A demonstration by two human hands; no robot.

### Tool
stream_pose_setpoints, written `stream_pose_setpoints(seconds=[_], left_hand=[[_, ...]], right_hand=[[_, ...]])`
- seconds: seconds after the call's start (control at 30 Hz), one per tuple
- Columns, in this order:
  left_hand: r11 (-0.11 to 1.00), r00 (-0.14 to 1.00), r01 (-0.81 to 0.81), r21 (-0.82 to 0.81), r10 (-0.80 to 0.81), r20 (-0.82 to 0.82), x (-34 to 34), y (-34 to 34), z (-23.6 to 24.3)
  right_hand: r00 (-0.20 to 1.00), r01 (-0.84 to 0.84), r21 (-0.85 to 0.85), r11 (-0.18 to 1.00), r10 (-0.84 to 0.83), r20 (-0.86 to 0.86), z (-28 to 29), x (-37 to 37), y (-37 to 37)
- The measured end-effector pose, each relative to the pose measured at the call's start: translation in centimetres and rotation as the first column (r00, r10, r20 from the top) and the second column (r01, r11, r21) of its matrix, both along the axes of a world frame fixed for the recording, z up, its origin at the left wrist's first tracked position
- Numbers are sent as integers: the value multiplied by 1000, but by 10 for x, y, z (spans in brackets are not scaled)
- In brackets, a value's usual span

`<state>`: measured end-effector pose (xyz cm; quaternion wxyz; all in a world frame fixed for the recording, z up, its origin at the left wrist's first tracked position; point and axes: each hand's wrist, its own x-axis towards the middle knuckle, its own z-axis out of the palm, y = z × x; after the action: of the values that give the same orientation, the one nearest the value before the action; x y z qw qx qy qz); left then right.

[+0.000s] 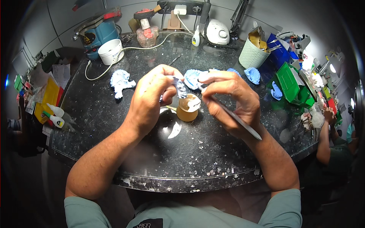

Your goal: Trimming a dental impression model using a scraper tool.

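Observation:
My left hand (155,90) is closed, pinching a small blue dental cast (180,87) with ridged, tooth-like bumps. Close on its right, my right hand (232,99) grips a slim grey hand tool (239,121) like a pen. The tool's tapered end points down toward my right wrist; its other end is by the fingertips, close to the cast. Below and between the hands stands a small tan cup (187,114) with white paste in it. A larger blue dental cast (192,78) lies just behind, partly covered by my right fingers.
Another blue cast (121,82) lies at left, with more blue pieces (252,75) at right. A white flake (175,130) lies before the cup. Around the edge are a white tub (110,52), a cable (152,46), a pale green basket (254,53) and green bins (292,83).

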<state>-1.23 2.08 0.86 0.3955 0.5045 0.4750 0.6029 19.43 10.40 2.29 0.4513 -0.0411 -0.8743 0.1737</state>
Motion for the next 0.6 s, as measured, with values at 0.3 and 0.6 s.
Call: stream_pose_setpoints(seconds=[0.3, 0.6], left_hand=[[998, 993, -58, -9, 59, 103, 2, 4, 0], [991, 979, 53, -126, -27, 203, -9, 3, -5]], right_hand=[[988, 154, -44, 987, -152, 32, 5, 4, -2], [996, -42, -380, 924, 11, -84, -13, -6, -7]])
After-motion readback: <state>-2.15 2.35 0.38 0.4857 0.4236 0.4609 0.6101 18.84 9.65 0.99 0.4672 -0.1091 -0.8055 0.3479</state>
